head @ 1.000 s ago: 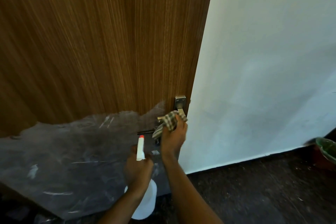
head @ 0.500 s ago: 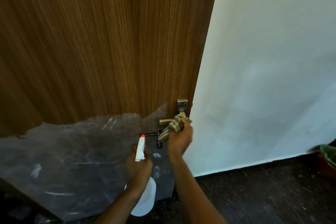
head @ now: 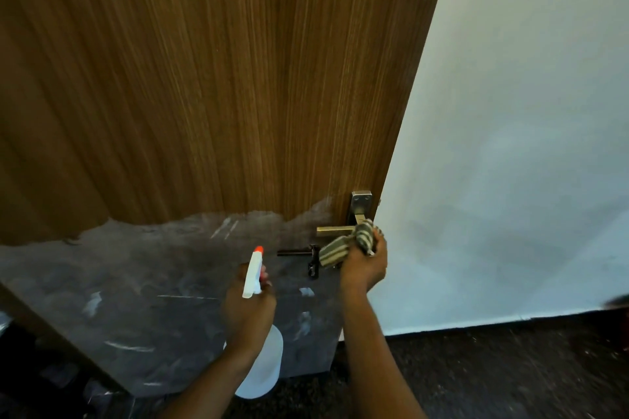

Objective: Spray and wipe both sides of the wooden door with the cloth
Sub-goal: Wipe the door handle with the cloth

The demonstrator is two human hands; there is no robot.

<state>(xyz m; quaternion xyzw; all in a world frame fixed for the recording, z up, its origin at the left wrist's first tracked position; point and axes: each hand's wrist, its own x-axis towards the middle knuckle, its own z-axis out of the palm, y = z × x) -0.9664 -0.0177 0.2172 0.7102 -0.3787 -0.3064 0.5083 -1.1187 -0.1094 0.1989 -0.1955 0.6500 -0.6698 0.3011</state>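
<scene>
The wooden door [head: 211,85] fills the left and middle of the view, brown grain above and a grey plastic film [head: 129,299] over its lower part. My right hand [head: 366,265] grips a bunched checked cloth [head: 347,243] by the door's right edge, against the brass lever handle [head: 335,231] under its metal plate [head: 361,202]. My left hand [head: 250,308] holds a white spray bottle [head: 263,367] by the neck, its orange-tipped nozzle [head: 258,250] pointing up toward the door.
A dark bolt latch [head: 299,257] sits on the door just left of the cloth. A white wall [head: 510,146] stands to the right of the door's edge. Dark speckled floor [head: 493,371] runs along the bottom right.
My right hand with the cloth has shifted slightly right along the lever handle toward the door's edge. The left hand and spray bottle have stayed about where they were.
</scene>
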